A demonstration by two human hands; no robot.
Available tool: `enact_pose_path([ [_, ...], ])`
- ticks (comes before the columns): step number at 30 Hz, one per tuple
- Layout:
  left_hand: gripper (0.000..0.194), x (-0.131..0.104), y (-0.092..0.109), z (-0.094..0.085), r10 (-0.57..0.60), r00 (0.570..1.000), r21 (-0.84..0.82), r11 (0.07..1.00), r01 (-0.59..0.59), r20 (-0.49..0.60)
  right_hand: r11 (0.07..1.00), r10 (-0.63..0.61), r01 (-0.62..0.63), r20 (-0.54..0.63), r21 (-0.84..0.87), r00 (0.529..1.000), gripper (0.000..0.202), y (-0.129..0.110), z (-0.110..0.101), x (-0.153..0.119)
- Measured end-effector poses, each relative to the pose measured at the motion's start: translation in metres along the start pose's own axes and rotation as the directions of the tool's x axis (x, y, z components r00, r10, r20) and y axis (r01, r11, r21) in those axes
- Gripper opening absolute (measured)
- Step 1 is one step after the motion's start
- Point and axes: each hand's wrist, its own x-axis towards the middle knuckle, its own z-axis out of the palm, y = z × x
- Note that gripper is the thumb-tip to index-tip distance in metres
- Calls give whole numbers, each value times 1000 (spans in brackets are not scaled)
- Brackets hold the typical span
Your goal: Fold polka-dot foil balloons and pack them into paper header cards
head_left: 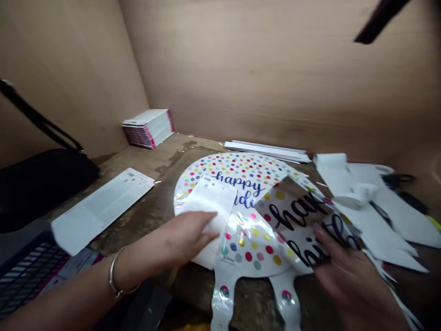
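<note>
A flat, round foil balloon (pixel 255 230) with colored dots and blue "happy" lettering lies on the table, its two tails toward me. My left hand (pixel 188 234), with a bangle on its wrist, pinches a white printed card (pixel 215 197) over the balloon's left part. In my right hand (pixel 347 271) is a folded foil balloon (pixel 299 220) with dark lettering and colored dots, held over the right side of the flat one. The thumb lies across its face; the fingers behind it are hidden.
A stack of white and pink cards (pixel 149 128) stands in the back left corner. Another long card (pixel 103 209) lies at left, above a dark blue basket (pixel 29 276). White strips (pixel 265 151) lie along the back panel. Loose white paper pieces (pixel 372 216) are at right, near dark scissors-like handles (pixel 401 179).
</note>
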Motion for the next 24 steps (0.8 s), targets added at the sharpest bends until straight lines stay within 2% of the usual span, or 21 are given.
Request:
enact_pose_path([
  [2,54,17,2,20,239,963,25,970,-243,122,998,22,-17,-98,54,995,44,-2,-3,-4],
  [3,55,25,2,28,298,943,72,948,-311,147,995,50,-38,-137,88,989,47,-3,-5,-6],
  [5,50,39,7,40,290,949,169,936,-309,126,985,126,-99,-195,140,973,48,-4,-8,-9],
  [7,47,52,19,46,198,979,198,959,-205,55,970,207,-172,-219,170,953,44,-4,-5,-10],
  [9,50,62,32,48,96,995,153,984,-96,6,955,264,-225,-214,191,940,41,-6,2,-9],
  [11,59,70,36,42,74,996,46,996,-76,41,953,270,-232,-199,193,942,41,-8,5,-6],
  [13,79,76,27,31,161,978,-29,987,-159,130,959,251,-215,-204,183,946,43,-11,1,-2],
  [16,106,88,2,17,363,905,59,921,-385,222,944,311,-277,-197,181,930,47,-12,-10,2],
  [18,107,97,-7,18,472,847,120,852,-510,245,910,395,-369,-124,187,910,49,-8,-11,0],
  [20,104,105,-7,28,538,808,114,811,-574,241,878,448,-436,-18,196,894,52,-2,-4,-2],
  [21,105,108,-5,35,546,806,102,810,-577,226,870,456,-450,16,201,890,52,1,1,-4],
  [24,109,111,6,56,507,849,77,850,-521,151,867,456,-450,20,214,890,47,8,16,-5],
])
